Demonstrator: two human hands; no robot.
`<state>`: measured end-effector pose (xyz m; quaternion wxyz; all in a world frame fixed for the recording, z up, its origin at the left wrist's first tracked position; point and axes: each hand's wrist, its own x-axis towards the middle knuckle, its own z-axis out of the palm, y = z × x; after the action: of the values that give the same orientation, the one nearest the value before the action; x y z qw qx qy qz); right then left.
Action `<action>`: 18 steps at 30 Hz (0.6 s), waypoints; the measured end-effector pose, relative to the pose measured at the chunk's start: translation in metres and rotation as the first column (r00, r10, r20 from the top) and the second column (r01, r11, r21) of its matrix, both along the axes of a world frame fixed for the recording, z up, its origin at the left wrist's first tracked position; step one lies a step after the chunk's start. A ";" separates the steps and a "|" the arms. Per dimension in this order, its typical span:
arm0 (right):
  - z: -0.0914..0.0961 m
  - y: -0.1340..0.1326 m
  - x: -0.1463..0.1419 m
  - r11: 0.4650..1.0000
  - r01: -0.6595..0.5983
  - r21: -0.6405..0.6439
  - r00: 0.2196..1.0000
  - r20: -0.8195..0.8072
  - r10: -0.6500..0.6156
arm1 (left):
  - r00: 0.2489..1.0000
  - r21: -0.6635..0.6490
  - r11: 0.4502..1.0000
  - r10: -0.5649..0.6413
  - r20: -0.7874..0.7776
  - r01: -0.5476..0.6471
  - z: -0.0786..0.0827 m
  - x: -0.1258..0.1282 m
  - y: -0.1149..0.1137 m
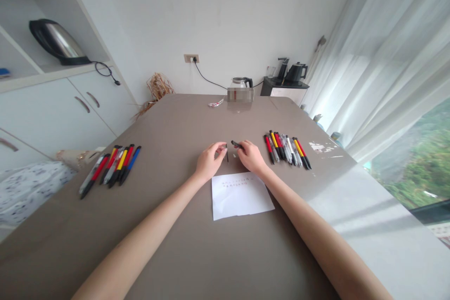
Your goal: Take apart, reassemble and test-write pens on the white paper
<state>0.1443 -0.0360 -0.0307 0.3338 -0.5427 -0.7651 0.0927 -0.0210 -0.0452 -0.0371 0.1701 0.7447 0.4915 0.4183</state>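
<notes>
I count two clusters of plastic click pens on the brown tabletop (183, 117): about seven in the left cluster (111, 165), with red, yellow, blue and clear barrels, and about eight in the right cluster (287, 149), overlap blurring both tallies. Loose pen parts, three: one thin dark refill (227, 154), one short dark barrel piece (236, 144), one tiny pale bit (234, 155). One white sheet of paper (241, 194); three kettles: one steel kettle (58, 42), one glass jug (241, 82), one black kettle (296, 73).

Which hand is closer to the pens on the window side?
Right. The right hand, pinching a dark pen part, sits just left of those pens; the left hand is farther left, beyond it.
</notes>
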 end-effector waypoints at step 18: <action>0.007 -0.013 -0.001 0.984 -0.046 0.171 0.927 0.375 -0.022 | 0.993 0.006 0.998 -0.059 0.102 0.059 0.001 -0.001 0.000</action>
<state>0.1429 -0.0493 -0.0234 0.2276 -0.5139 -0.8233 -0.0788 -0.0221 -0.0454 -0.0360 0.2061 0.7368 0.4591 0.4515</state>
